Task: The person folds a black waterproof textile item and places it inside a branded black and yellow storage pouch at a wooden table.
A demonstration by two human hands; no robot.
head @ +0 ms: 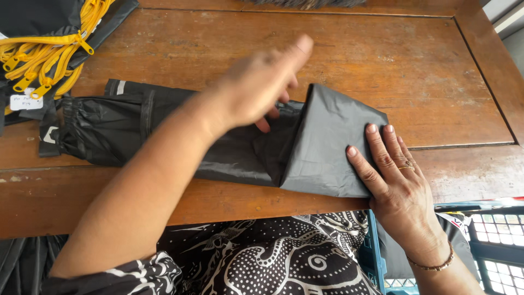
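A folded garment (218, 142) lies across the wooden table (426, 71), the right hand (390, 175) flat on its right end, the left hand (262, 87) above its middle (blurred); zippered garments (49, 49) sit at the table's far left corner

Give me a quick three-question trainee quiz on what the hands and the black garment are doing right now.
1. True or false: the right hand lies flat on the folded end of the black garment.
2. Which hand hovers over the middle of the garment: A) the left hand, B) the right hand?
3. What colour are the zippers at the top left corner of the wooden table?

Key: 1 true; 2 A; 3 yellow.
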